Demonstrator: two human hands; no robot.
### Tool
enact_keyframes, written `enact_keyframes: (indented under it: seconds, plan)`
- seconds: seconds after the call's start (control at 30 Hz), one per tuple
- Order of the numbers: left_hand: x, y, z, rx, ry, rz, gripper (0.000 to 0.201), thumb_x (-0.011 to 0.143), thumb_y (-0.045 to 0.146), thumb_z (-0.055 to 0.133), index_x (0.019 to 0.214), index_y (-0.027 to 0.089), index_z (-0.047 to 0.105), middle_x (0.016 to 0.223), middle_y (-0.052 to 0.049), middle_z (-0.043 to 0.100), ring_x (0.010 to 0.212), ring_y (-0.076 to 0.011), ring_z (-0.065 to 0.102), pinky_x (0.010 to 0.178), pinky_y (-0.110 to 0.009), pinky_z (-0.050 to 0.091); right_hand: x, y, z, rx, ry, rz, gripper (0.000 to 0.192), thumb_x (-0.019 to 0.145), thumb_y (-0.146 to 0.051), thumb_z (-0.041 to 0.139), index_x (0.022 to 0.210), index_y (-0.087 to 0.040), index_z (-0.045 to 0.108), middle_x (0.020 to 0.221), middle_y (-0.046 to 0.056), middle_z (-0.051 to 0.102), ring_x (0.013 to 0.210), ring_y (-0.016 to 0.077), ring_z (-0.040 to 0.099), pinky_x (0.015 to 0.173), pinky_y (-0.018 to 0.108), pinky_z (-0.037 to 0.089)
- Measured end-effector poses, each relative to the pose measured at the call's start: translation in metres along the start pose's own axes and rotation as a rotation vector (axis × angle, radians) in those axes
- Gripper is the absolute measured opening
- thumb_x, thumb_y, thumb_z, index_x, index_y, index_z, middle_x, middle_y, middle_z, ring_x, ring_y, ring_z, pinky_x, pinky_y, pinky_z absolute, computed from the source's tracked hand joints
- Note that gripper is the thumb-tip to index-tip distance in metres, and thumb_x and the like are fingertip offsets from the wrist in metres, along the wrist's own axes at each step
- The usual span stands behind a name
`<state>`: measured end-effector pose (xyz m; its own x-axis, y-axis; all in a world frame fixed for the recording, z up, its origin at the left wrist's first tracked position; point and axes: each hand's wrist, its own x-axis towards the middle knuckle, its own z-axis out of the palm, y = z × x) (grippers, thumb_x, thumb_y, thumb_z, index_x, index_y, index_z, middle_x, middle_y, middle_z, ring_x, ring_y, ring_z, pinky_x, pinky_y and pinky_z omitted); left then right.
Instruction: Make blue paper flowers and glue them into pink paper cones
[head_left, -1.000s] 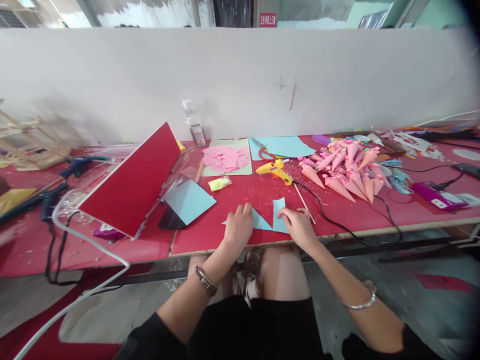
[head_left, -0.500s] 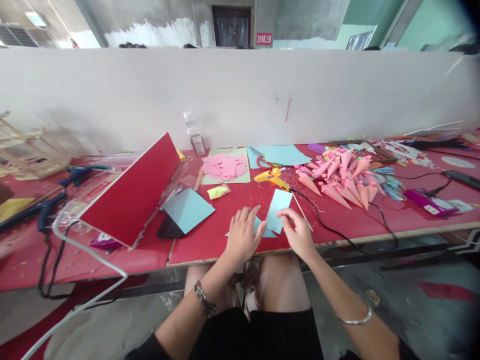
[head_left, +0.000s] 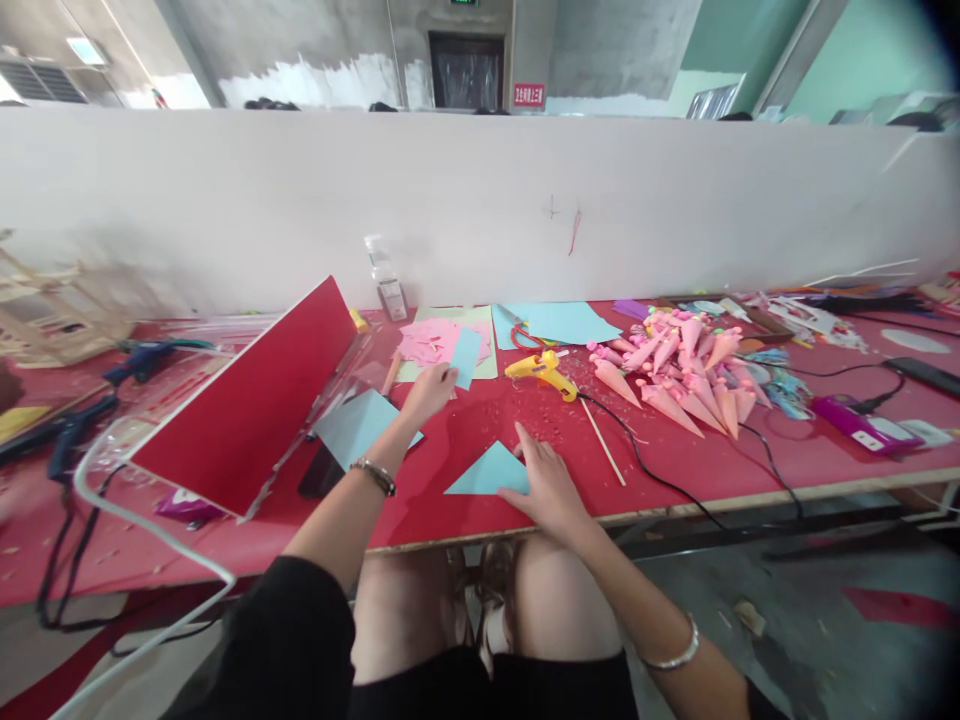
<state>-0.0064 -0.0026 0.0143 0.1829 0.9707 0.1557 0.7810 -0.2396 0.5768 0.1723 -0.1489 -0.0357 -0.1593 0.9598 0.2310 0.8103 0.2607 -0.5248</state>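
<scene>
My left hand (head_left: 430,395) grips a light-blue paper strip (head_left: 466,358) by its lower end, holding it over the pile of pink paper pieces (head_left: 426,342). A light-blue paper triangle (head_left: 486,472) lies near the table's front edge. Over that triangle's right end rests my right hand (head_left: 551,484), fingers apart, with the thumb touching the paper. A light-blue square sheet (head_left: 358,428) sits to the left on a dark flat object (head_left: 322,472), partly behind my left forearm. Ahead of my right hand lies a yellow glue gun (head_left: 543,373).
Pink paper cones (head_left: 682,365) are heaped at the right, near a purple box (head_left: 862,424). A thin wooden stick (head_left: 603,441) and the glue gun's cord cross the red table (head_left: 442,520). A tilted red board (head_left: 251,400) stands left. Scissors (head_left: 525,337) lie on blue sheets (head_left: 574,323) behind.
The blue strip has passed from beside my right hand to my left hand, which moved forward and left. My right hand moved left onto the triangle. The small yellow packet no longer shows.
</scene>
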Motion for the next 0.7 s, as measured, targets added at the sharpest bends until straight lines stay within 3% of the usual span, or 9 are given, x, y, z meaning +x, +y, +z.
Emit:
enact_keyframes:
  seconds: [0.17,0.23,0.3,0.4,0.5,0.57,0.7]
  plan:
    - [0.04,-0.027,-0.002,0.028,-0.004,-0.096,0.017,0.077,0.019,0.039,0.083,0.012,0.053,0.068,-0.003,0.058,0.059,-0.0132,0.053,0.055,-0.022,0.037,0.0,0.001,0.003,0.032,0.002,-0.003,0.066,0.07,-0.025,0.057,0.131,-0.018,0.031,0.116,0.013,0.052,0.106,0.0286,0.045,0.089,0.043,0.035]
    - [0.043,-0.035,-0.003,0.045,0.033,-0.13,0.03,0.073,0.021,0.047,0.1,0.01,0.049,0.086,-0.009,0.059,0.066,-0.0152,0.056,0.06,-0.025,0.041,-0.001,0.003,0.003,0.098,0.001,0.027,0.061,0.07,-0.023,0.056,0.128,-0.017,0.035,0.113,0.012,0.053,0.104,0.0266,0.047,0.089,0.042,0.035]
    - [0.039,-0.039,-0.006,0.06,0.095,-0.15,0.048,0.069,0.023,0.053,0.114,0.009,0.041,0.111,-0.016,0.047,0.078,-0.0168,0.057,0.07,-0.029,0.044,-0.001,0.006,0.002,0.168,0.009,0.056,0.06,0.07,-0.02,0.055,0.126,-0.018,0.037,0.107,0.01,0.056,0.101,0.0241,0.049,0.09,0.041,0.035]
    - [0.016,-0.033,-0.011,0.051,0.137,-0.068,0.054,0.07,0.021,0.051,0.121,0.013,0.036,0.127,-0.015,0.029,0.085,-0.0148,0.056,0.084,-0.031,0.043,0.0,0.01,-0.003,0.274,-0.008,0.08,0.055,0.069,-0.016,0.054,0.123,-0.021,0.042,0.098,0.006,0.06,0.095,0.0209,0.052,0.089,0.039,0.036]
    - [-0.024,-0.016,-0.013,0.125,0.113,0.237,0.047,0.07,0.01,0.043,0.115,0.02,0.046,0.127,-0.008,0.031,0.108,-0.0177,0.046,0.094,-0.034,0.037,0.005,0.013,-0.011,0.375,-0.049,0.05,0.035,0.07,-0.015,0.053,0.104,-0.02,0.057,0.093,0.005,0.062,0.09,0.0189,0.055,0.085,0.034,0.039]
    - [-0.055,-0.006,-0.013,0.214,0.098,0.365,0.053,0.068,0.004,0.039,0.117,0.023,0.046,0.133,-0.007,0.027,0.117,-0.0197,0.038,0.098,-0.037,0.032,0.01,0.014,-0.017,0.407,-0.071,-0.002,0.017,0.071,-0.015,0.053,0.085,-0.019,0.063,0.086,0.004,0.063,0.084,0.0178,0.057,0.082,0.032,0.04]
    - [-0.105,0.001,-0.01,0.456,-0.071,0.56,0.065,0.069,0.0,0.038,0.129,0.027,0.035,0.142,-0.004,0.02,0.127,-0.0228,0.022,0.1,-0.037,0.03,0.019,0.01,-0.028,0.405,-0.09,-0.058,0.014,0.07,-0.011,0.051,0.071,-0.021,0.061,0.082,0.0,0.064,0.082,0.0156,0.058,0.095,0.039,0.026]
